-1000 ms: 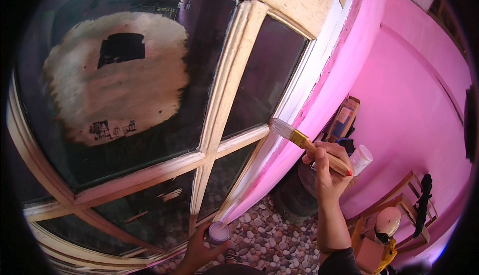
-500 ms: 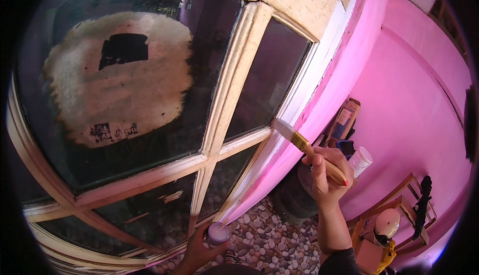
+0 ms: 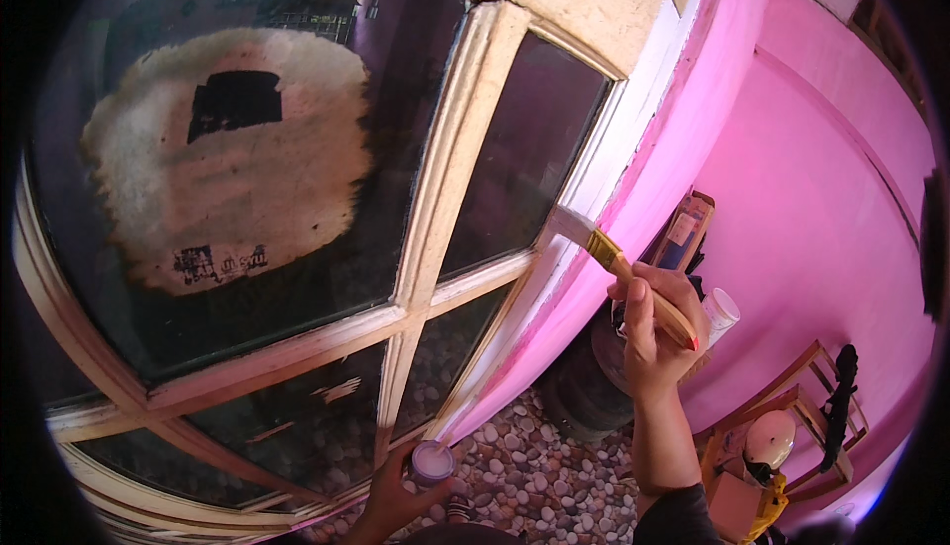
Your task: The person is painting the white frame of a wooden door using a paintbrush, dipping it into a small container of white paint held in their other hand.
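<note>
A flat paintbrush (image 3: 612, 255) with a wooden handle and metal ferrule is gripped in my right hand (image 3: 658, 332). Its bristles touch the white outer strip of the window frame (image 3: 539, 248), just beside the dark narrow pane. My left hand (image 3: 401, 491) is wrapped around a small round cup (image 3: 433, 461) of whitish paint, low down near the bottom of the frame. Cream-painted bars (image 3: 460, 149) divide the dark glass. On the large pane (image 3: 396, 248) is a brownish-white patch (image 3: 237, 169) with ragged edges.
Right of the frame runs a pink wall (image 3: 811, 169). A dark barrel-like container (image 3: 584, 387), a white cup (image 3: 720, 310) and a box (image 3: 685, 233) stand beyond my right hand. A wooden rack (image 3: 792, 397) and a pale helmet (image 3: 770, 438) are at lower right, above a pebble-patterned floor (image 3: 515, 456).
My right hand and the brush have moved slightly upward and to the right along the white strip. My left hand keeps the cup in nearly the same place.
</note>
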### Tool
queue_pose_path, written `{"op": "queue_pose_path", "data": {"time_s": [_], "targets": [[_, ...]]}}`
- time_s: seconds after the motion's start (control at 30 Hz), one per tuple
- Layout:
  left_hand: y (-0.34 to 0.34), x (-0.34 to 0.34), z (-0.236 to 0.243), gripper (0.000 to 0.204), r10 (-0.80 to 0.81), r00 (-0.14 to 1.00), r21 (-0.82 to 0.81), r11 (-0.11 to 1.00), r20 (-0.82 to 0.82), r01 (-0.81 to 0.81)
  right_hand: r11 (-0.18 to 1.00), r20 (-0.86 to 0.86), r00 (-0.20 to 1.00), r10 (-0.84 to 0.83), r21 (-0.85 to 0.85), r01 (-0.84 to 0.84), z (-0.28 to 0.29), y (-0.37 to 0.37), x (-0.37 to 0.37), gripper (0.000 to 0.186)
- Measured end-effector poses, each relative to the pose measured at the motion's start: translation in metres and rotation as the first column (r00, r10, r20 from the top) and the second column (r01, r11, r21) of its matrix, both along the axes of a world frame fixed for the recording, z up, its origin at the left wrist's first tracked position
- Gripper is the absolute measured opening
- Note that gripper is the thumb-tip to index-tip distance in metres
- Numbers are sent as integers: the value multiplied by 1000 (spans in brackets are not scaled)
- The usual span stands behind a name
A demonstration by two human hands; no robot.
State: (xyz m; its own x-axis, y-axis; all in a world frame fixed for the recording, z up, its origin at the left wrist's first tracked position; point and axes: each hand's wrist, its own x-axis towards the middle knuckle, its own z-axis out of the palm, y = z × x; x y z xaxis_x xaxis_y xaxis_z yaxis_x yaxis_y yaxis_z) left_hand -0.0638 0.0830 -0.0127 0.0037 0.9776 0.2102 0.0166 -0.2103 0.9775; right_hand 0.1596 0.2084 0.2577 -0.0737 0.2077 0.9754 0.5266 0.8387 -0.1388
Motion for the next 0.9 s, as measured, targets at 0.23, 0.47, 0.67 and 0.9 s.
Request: {"op": "queue_pose_path", "data": {"time_s": [0.23,0.47,0.67,0.9], "targets": [[1,0,-7,78,16,1000,10,1000,-17,-16,997,-39,998,57,-49,-58,-5,-5,5,11],[0,1,-3,78,18,1000,5,1000,-8,-18,996,54,998,45,-74,-41,-10,-6,2,9],[-1,1,-1,79,9,1000,-23,1000,-6,-9,998,17,999,32,-47,-31,3,-4,-4,8],[-2,0,-4,77,25,999,3,1000,-31,-25,999,-7,999,31,-28,-31,13,-1,-4,10]]}}
